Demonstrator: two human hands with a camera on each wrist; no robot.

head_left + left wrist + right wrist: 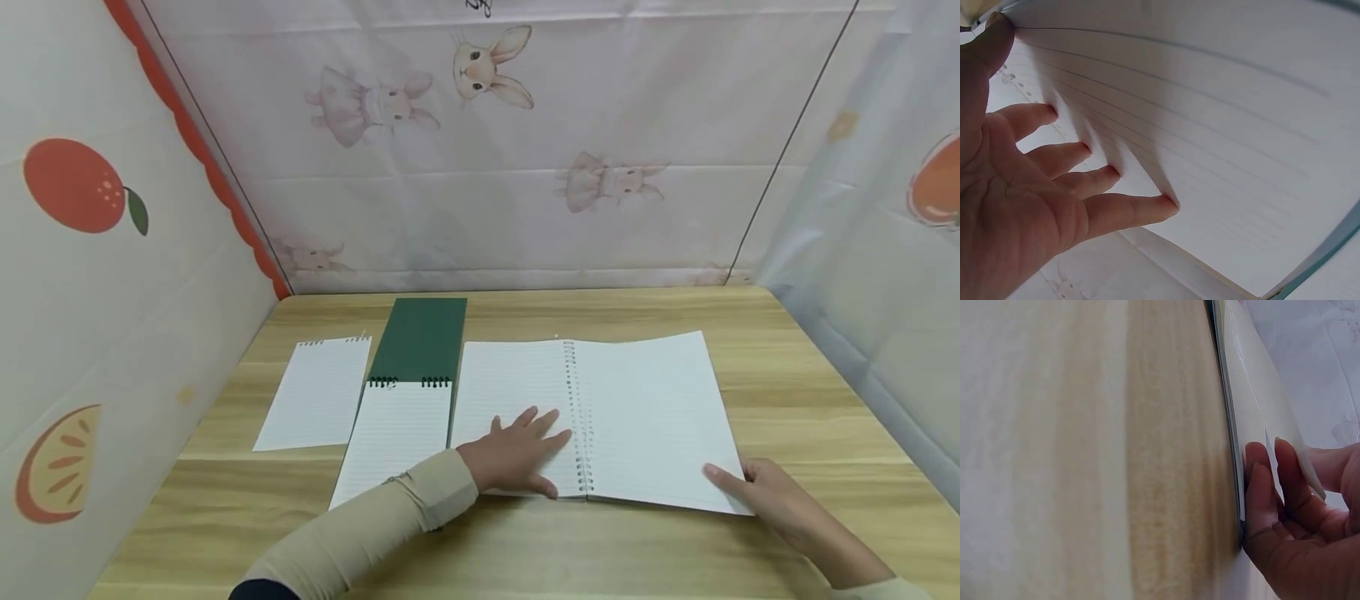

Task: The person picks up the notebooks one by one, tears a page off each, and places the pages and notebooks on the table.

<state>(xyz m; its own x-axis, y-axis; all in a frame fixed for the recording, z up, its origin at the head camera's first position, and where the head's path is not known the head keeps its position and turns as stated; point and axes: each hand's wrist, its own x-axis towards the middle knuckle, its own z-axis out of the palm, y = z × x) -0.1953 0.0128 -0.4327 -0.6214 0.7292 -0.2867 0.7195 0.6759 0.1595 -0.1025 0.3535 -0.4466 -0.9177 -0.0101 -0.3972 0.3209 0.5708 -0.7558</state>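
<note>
A large spiral notebook (637, 417) lies spread on the table, showing lined pages either side of its coil binding. My left hand (521, 457) rests on the left page with fingers spread toward the coil; in the left wrist view its fingertips (1169, 205) touch the lined paper. At the lower right corner my right hand (783, 500) pinches page edges, thumb on top. The right wrist view has its fingers (1291, 475) under and between lifted sheets (1266, 394), just above the dark cover (1230, 419).
Left of the notebook lies a smaller top-bound notepad (401, 437) with its green cover (422, 337) flipped back. A loose lined sheet (315, 396) with a torn top edge is farther left. Printed fabric walls (420, 217) enclose the wooden table (525, 554) at the back and sides.
</note>
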